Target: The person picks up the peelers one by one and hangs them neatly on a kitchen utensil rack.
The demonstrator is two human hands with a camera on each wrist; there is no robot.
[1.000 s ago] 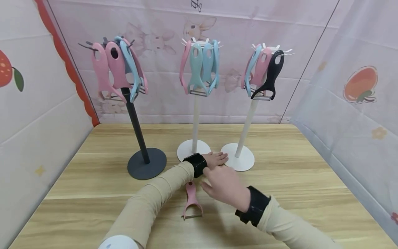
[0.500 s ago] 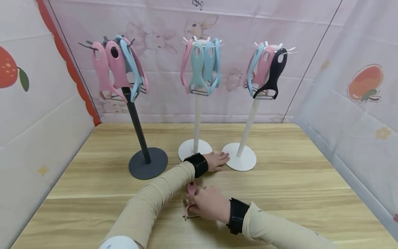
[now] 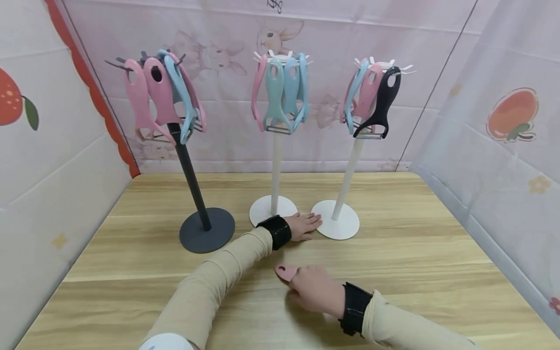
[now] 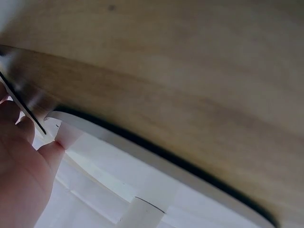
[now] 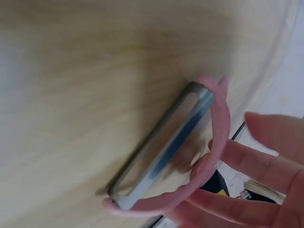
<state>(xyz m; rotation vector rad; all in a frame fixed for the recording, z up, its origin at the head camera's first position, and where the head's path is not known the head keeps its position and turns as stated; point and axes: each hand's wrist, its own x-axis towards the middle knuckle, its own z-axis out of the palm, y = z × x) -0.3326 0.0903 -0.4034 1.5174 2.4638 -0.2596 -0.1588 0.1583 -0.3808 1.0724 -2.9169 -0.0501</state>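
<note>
My right hand (image 3: 317, 291) grips a pink Y-shaped peeler (image 3: 288, 274) just over the wooden table, and the handle's end with its hole points to the left. In the right wrist view the same peeler's pink fork (image 5: 220, 130) and metal blade (image 5: 178, 137) face the camera, with fingers (image 5: 256, 164) behind the fork. My left hand (image 3: 302, 227) lies flat with straight fingers between the two white stand bases. Its fingertips reach the right white base (image 3: 345, 226). The left wrist view shows a fingertip touching a white base (image 4: 118, 156).
At the back left, a dark stand (image 3: 190, 177) carries pink and blue peelers. The middle white stand (image 3: 275, 165) bears pink and blue-green ones. Pink, blue and black peelers (image 3: 384, 104) hang on the right white stand (image 3: 347, 180). Printed cloth (image 3: 218, 150) surrounds the wooden table (image 3: 415, 262).
The right hand came down to the pink peeler on the table, took hold of it and moved it rightward, turning its handle to the left. The left hand stayed in place.
</note>
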